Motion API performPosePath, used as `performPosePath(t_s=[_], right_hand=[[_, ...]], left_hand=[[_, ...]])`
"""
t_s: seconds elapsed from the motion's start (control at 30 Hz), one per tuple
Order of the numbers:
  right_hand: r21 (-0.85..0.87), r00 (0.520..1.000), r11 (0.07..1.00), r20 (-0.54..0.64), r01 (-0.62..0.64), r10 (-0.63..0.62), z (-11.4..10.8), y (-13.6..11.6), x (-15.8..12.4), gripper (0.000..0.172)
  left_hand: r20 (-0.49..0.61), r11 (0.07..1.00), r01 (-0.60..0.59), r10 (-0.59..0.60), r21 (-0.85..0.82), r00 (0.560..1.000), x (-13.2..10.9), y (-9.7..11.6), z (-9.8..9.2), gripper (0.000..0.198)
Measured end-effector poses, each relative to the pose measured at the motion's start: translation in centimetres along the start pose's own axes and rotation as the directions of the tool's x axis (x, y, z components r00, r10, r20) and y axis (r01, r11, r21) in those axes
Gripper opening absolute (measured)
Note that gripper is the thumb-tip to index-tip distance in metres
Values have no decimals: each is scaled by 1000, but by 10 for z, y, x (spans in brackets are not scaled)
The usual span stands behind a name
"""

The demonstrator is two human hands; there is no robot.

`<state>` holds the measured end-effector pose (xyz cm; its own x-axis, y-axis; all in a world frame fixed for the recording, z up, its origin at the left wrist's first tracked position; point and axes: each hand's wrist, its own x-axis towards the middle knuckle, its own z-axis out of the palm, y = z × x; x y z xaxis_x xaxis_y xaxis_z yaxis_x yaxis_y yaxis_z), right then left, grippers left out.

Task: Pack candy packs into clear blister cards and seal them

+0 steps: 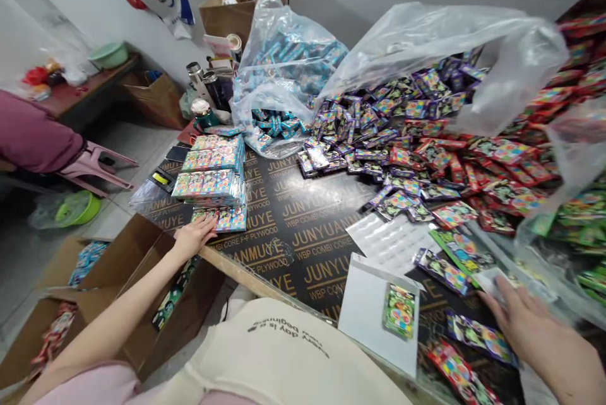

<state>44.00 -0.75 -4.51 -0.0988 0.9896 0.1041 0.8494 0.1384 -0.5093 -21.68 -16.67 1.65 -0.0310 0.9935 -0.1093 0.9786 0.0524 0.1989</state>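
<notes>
From my remote end, I judged the work partway thru. Done, AFAICT: the neat stacks of shiny light-blue rectangular packs [206, 184] on the black plywood table w/ gold lettering [284, 203], left of centre. Left loose: the big heap of purple foil pkts [362, 118] right of centre, the red foil pkts [511, 149] next to it, the green foil pkts [584, 212] at the far right edge, plus blue foil pkts [298, 55] bagged in clear plastic, upper centre. One green multicoloured pkt [399, 310] lay on a flat white cardboard box [360, 310], lower right of centre; prob. only begun there.

The left hand [193, 238] rested its fingers on the near corner of the lowest stack; couldn't tell if the thumb pinched. The right hand [528, 316], lower right, had its fingers over a small white piece [491, 281] nr a green-edged flat pack [459, 247]; couldn't tell its grip.

In the way: stray pkts crowded the right hand, & a white dimpled sheet [392, 238] lay btwn it and the stacks. Elsewhere: brown cardboard boxes [146, 244] w/ more pkts, lower left; a person in maroon [40, 137] by a pink plastic stool [92, 165], far left.
</notes>
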Motion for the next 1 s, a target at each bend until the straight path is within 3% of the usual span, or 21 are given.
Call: performPosePath(t_s=[0.1,0.2,0.3,0.33,0.43,0.5,0.6,0.63,0.7,0.8,0.83,0.9,1.0], right_hand=[[-198,998,978,-16,61,-65,6,13,1,83],[-347,995,932,38,100,-93,10,23,3,65],[-546,988,835,157,76,13,4,12,2,49],[-587,978,807,197,65,65,0,3,1,46],[-631,959,773,254,70,121,-9,-24,1,37],[-638,959,768,248,55,136,-17,-35,4,33],[-663,963,748,210,14,168,-37,-46,7,30],[-670,968,742,182,-6,172,-47,-52,7,30],[-668,983,740,76,-76,169,-68,-71,1,32],[-561,982,806,-137,-187,132,-82,-122,-17,37],[-487,978,855,-178,-181,106,-79,-143,-26,39],[-283,981,955,-190,-92,38,-58,-188,-42,41],[36,994,995,-49,96,-95,-13,-245,-57,44]], left_hand=[[-3,1000,14,-14,16,1000,4,9,13,37],[-27,1000,19,-18,18,999,4,14,20,36],[-50,998,51,-49,38,998,-4,9,12,36],[-34,990,110,-107,91,994,-6,6,7,35],[164,942,213,-260,258,951,1,-2,-10,36],[193,961,212,-245,175,950,17,10,-17,45],[107,974,100,-79,-205,991,48,66,-20,51],[109,929,22,19,-370,994,59,93,-20,51],[144,785,-23,142,-619,979,79,152,-16,55],[226,392,96,301,-915,926,100,238,-5,70],[250,250,166,355,-954,901,105,263,-1,80],[252,-2,272,368,-962,895,112,304,8,96],[279,-262,336,230,-905,932,121,332,15,79]])
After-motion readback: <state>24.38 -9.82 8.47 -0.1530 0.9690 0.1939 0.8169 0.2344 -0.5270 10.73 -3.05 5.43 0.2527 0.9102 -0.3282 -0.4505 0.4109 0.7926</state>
